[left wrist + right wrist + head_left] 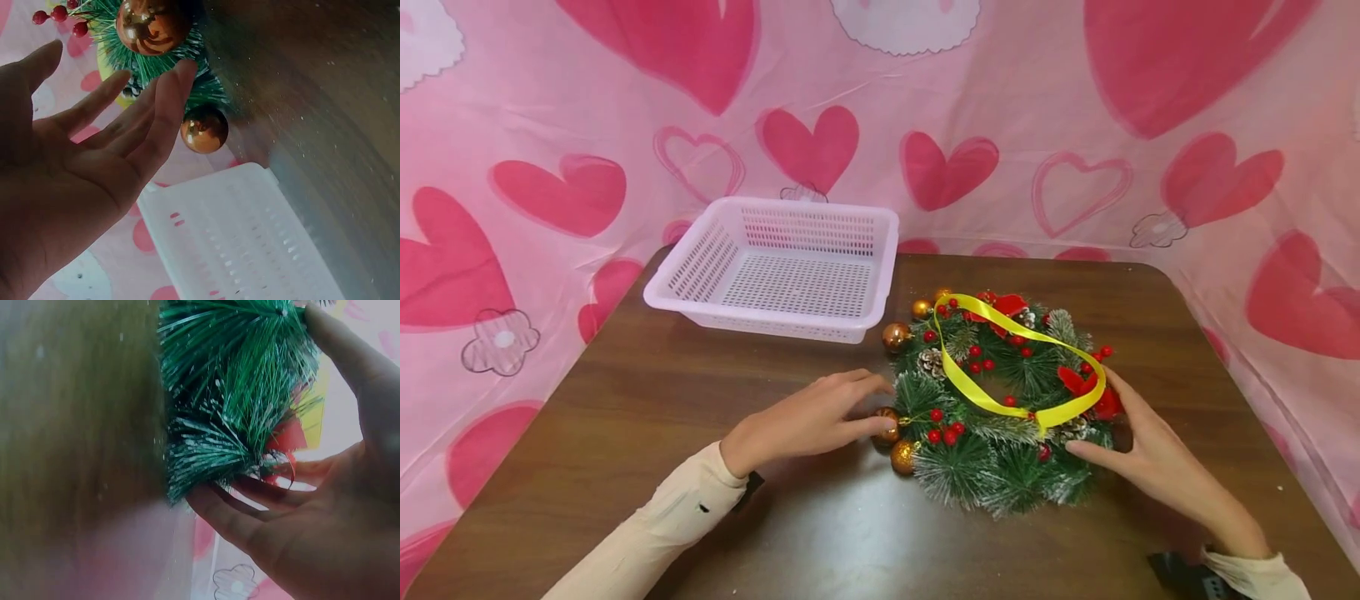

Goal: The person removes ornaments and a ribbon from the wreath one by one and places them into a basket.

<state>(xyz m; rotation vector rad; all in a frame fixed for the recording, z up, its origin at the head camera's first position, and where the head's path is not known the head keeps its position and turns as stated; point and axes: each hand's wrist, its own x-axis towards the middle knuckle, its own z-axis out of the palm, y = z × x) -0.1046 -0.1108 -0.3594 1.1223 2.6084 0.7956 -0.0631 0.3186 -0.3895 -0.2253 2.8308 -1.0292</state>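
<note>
A green wreath (pixel 1000 471) lies on the right half of the table, with frosted needles, red berries, red flowers, pinecones and copper and gold baubles. Across its top lies a loop of yellow ribbon (pixel 973 392). My left hand (pixel 820 417) is at the wreath's left side, thumb and fingers spread loosely beside a copper bauble (pixel 886 423); the left wrist view shows its palm with nothing held. My right hand (pixel 1165 458) is at the right edge, thumb apart from the fingers. In the right wrist view, its fingertips (pixel 209 503) touch the needle tips.
A pale pink perforated plastic basket (pixel 775 325) stands at the back left of the brown wooden table (pixel 760 542). Behind the table hangs a pink cloth (pixel 880 108) printed with hearts.
</note>
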